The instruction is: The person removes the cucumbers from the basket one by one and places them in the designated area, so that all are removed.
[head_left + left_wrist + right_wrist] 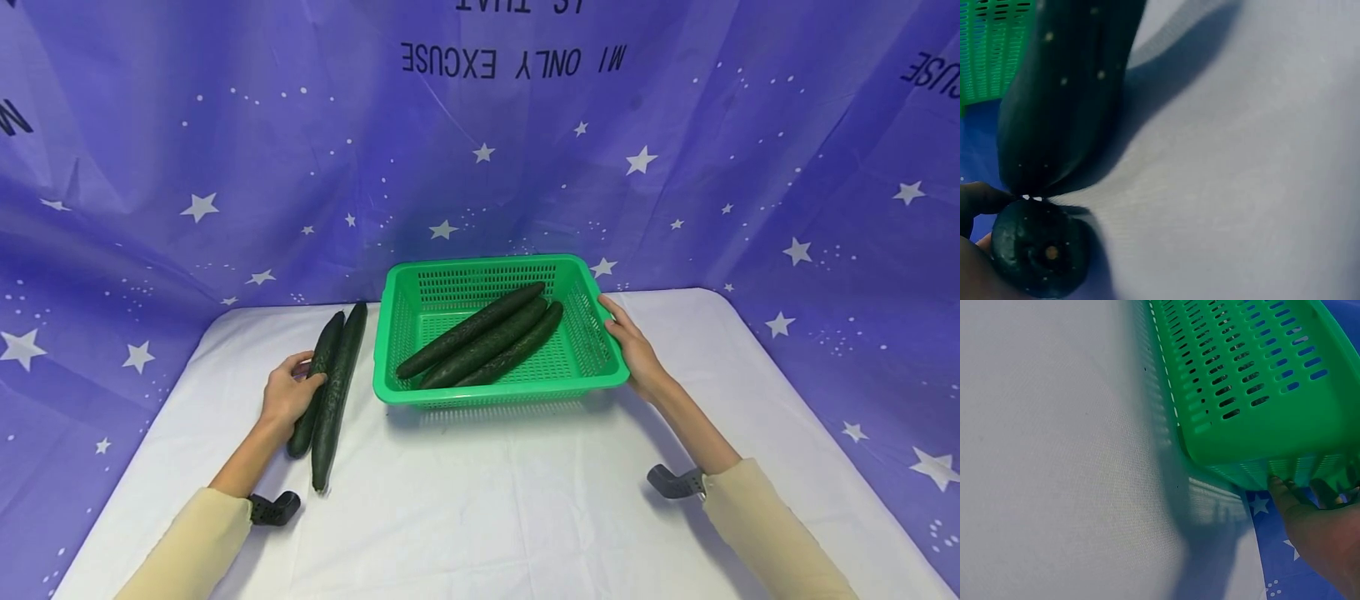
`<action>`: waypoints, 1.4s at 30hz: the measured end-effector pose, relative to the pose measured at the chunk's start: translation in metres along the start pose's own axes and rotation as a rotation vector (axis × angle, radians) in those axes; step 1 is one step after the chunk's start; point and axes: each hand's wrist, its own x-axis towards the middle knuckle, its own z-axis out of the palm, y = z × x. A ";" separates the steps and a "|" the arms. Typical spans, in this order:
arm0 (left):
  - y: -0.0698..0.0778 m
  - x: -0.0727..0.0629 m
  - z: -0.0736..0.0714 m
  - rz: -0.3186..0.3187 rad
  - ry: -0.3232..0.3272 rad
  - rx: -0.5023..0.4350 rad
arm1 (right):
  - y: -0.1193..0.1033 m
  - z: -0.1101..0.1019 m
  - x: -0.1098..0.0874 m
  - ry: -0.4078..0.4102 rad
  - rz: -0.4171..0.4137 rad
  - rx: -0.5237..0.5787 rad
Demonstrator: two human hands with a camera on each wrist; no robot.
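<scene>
On the left of the table lie two long dark green cucumbers side by side. My left hand (pixel 287 393) holds the outer cucumber (pixel 302 432), thumb on one side and fingers on the other. The inner cucumber (pixel 337 400) lies right beside it; in the left wrist view the held one's rounded end (pixel 1038 247) shows below the other cucumber (pixel 1069 106). A green plastic basket (pixel 502 393) stands in the middle with three cucumbers (pixel 486 342) lying diagonally inside. Along its right side, my right hand (pixel 637 354) touches the outer wall with extended fingers, near the rim.
A white cloth (pixel 480 517) covers the table. Behind and at both sides hangs a purple-blue curtain (pixel 300 175) with white stars and lettering. Each wrist wears a black camera mount, the left one (pixel 274 508) low over the cloth and the right one (pixel 675 482) opposite.
</scene>
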 end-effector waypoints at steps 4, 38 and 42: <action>0.003 0.001 -0.001 -0.008 0.012 0.041 | -0.001 0.000 0.000 0.001 0.003 -0.001; 0.134 -0.003 0.100 0.507 -0.148 0.000 | 0.000 0.000 0.001 0.000 -0.001 0.012; 0.143 0.000 0.115 0.457 -0.209 0.005 | 0.000 0.000 0.000 -0.002 -0.005 0.010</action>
